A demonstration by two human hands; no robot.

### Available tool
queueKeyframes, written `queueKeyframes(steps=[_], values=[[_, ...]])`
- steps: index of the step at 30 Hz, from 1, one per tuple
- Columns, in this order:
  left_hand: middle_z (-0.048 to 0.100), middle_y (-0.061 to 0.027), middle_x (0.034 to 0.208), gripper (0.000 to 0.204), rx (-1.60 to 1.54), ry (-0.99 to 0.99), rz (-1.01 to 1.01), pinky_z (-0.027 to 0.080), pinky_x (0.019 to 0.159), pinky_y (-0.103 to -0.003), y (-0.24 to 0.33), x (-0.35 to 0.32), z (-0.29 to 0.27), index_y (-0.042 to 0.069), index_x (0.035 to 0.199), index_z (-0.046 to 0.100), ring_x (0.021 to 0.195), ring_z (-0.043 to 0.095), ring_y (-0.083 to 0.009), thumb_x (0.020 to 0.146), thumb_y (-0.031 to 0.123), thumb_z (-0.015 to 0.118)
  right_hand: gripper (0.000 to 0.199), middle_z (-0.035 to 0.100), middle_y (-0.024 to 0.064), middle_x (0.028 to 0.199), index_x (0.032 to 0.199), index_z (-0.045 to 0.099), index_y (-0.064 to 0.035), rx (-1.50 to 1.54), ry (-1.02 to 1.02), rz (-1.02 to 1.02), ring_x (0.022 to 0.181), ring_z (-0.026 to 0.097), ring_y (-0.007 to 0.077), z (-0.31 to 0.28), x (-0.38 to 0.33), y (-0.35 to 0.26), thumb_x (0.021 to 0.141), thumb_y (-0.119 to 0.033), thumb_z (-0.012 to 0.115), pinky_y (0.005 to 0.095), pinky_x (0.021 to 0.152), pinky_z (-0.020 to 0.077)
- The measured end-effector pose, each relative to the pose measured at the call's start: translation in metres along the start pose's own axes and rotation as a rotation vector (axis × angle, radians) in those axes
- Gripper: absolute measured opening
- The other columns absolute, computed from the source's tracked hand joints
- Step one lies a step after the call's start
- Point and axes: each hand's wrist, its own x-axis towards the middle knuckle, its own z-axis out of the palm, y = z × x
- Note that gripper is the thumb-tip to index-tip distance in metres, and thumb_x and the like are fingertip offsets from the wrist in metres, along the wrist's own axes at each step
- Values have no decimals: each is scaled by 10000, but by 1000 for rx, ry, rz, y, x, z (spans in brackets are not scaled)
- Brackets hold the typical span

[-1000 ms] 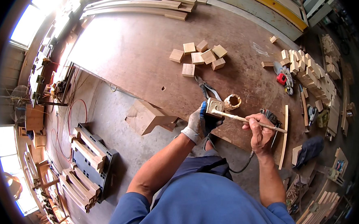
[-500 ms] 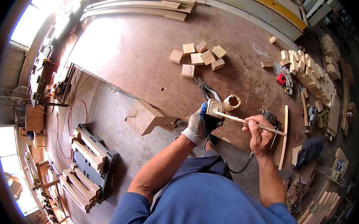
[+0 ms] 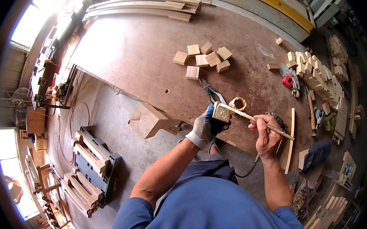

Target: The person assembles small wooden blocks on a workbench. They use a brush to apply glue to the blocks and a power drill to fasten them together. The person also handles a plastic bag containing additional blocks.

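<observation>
My left hand, in a pale glove with dark and blue fingers, is closed around a small wooden block over the table's near edge. A whitish, glue-like coat with swirled marks covers the face turned up to me. In my bare right hand is a long thin glue brush, gripped by its handle. Its pale tip lies at the far edge of the block. Just beyond, a small round glue pot with a crusted rim stands on the table. Pliers lie behind the block.
Several loose wooden cubes sit mid-table. To the right are stacked blocks, a red tape measure, a hammer and a thin strip. Long slats lie at the far edge. A large angled timber stands left.
The brush tip has moved from the middle of the block's face to its far edge. The block has tilted slightly, showing more of the coated face.
</observation>
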Motion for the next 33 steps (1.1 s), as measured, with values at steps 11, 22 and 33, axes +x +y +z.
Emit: queueKeyframes(steps=[11, 22, 33], values=[[677, -170, 1227, 536, 14, 70, 15, 578, 860, -478, 0, -5, -5, 73, 1373, 566, 1054, 676, -369, 1064, 503, 486, 239, 690, 91, 802, 955, 682, 49, -37, -92, -5, 674, 695, 141, -2, -3, -5, 1036, -125, 540, 274, 619, 559], [677, -202, 1226, 554, -4, -63, 10, 558, 847, -449, 2, -8, -3, 53, 1378, 565, 1035, 676, -374, 1074, 501, 451, 246, 706, 87, 830, 980, 683, 46, -17, 38, 63, 698, 692, 132, 0, 2, 3, 1048, -135, 531, 253, 633, 564], [684, -204, 1212, 537, -6, -43, 44, 567, 812, -439, 3, -2, -7, 55, 1355, 579, 1000, 673, -362, 1060, 495, 485, 244, 699, 98, 802, 969, 676, 55, -42, 24, 80, 679, 680, 130, -11, -1, -3, 1040, -127, 531, 257, 632, 565]])
